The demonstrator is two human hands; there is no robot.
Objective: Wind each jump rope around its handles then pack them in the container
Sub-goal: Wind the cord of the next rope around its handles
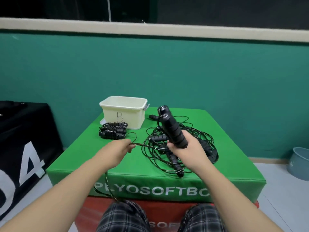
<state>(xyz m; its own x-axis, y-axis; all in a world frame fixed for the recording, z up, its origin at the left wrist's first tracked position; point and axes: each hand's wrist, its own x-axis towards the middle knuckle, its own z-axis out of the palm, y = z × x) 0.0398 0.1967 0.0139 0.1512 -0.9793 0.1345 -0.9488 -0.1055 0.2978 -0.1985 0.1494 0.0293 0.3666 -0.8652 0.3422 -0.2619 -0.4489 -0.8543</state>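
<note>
Cream container [123, 114] marked "B", green box [150, 186] "PLYOSOFTBO"

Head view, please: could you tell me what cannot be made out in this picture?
- Container: its floor is hidden by the near wall, so contents cannot be told.
- Tangled ropes: overlapping loops and the right hand prevent a count.
- Held rope, pinched by the left hand: it drops over the green box edge; its lower run is lost against the legs.
- Wound rope: too small to see how it is fastened.
</note>
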